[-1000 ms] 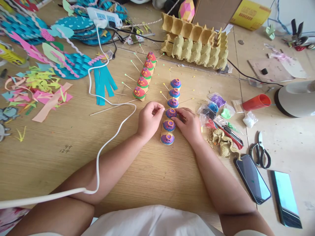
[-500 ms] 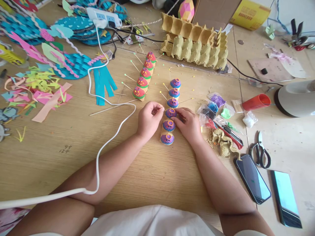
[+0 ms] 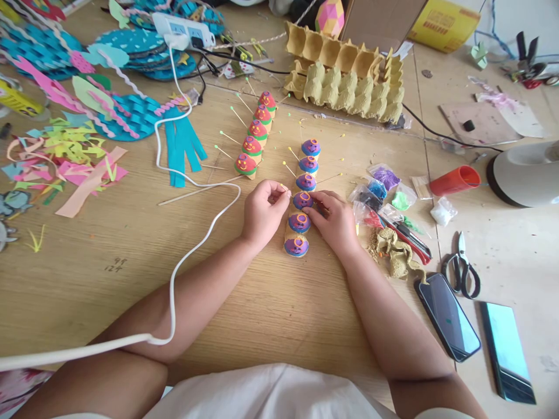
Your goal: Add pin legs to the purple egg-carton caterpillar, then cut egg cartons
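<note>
Nearest in, a phone point(image 3: 449, 320) lies well to the right of the row point(image 3: 299, 224), with the scissors point(image 3: 463, 256) just beyond it. The row itself runs straight away from the body, six purple bumps long, and the two nearest show no sticks. At the third, both hands close in! The left hand point(image 3: 266, 212), on the row's left, has thumb and forefinger pinched on what looks like a yellow-tipped stick, mostly hidden. The right hand point(image 3: 334, 221) sits on the row's right, thumb and fingers narrowly spaced at the bump's edge; whether they squeeze it, I can't tell. Fine work, and the sensible play is a pinch close to the point, a straight, gentle push, and the right hand bracing opposite so the row doesn't skid or crumple. Match the slant of the neighbours, too: the three farther bumps have sticks splayed out, easy to knock. Beyond, left of the row, stands the red row point(image 3: 252, 145); farther off, to its right, the egg tray point(image 3: 336, 93).
</note>
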